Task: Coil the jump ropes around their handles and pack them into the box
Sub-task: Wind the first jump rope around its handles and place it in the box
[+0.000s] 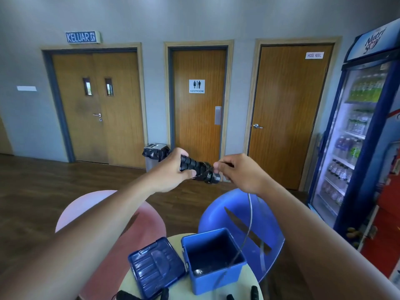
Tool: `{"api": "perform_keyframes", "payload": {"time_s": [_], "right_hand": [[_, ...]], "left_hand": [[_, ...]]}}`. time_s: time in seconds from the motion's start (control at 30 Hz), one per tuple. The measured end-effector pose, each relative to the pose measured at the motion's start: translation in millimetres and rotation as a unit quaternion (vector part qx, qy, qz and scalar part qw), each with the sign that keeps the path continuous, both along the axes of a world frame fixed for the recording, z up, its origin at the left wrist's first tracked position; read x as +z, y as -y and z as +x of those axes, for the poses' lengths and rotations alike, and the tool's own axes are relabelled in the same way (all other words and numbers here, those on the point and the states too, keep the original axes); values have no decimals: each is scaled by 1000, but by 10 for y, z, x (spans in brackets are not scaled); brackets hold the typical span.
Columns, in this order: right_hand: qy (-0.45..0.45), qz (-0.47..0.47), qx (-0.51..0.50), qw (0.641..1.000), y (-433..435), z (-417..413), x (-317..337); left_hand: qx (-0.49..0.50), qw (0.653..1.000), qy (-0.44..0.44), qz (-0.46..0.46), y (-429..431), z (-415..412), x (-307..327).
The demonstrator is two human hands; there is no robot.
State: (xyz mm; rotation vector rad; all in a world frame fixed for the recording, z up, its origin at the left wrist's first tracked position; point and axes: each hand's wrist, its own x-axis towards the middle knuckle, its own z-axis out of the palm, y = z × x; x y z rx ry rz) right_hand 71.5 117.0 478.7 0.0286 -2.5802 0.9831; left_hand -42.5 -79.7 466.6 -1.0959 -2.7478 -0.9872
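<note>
My left hand (173, 169) grips black jump-rope handles (195, 167) held up at chest height, their rope end pointing right. My right hand (238, 172) pinches the thin grey rope (250, 213) right beside the handle tips. From there the rope hangs down and trails into the open blue box (213, 276) on the small round table (249, 282). The box's blue lid (154, 267) lies flat on the table just left of the box. More black handles (254, 292) show at the table's near edge.
A pink chair (97, 204) stands left behind the table, a blue chair (270, 224) right. A drinks fridge (357, 131) fills the right side. Three wooden doors and a bin (154, 155) line the far wall across a wooden floor.
</note>
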Motion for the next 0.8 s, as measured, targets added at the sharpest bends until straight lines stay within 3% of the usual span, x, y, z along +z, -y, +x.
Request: {"api": "perform_keyframes", "payload": {"time_s": [0.17,0.37,0.57,0.7,0.8], "right_hand": [[7,-64,36,997,-99,34,166],[-8,-196,98,976,-162,24,72],[-43,-270,181,945,10,-27,-258],[-44,-338,188,921,197,-66,-437],[-36,-366,94,925,281,-240,-519]], "left_hand": [[-132,983,126,37,144,104,41],[-230,928,256,145,217,259,128],[-298,868,309,248,255,256,188],[-273,826,351,347,180,277,182],[-138,808,383,426,60,329,178]]}}
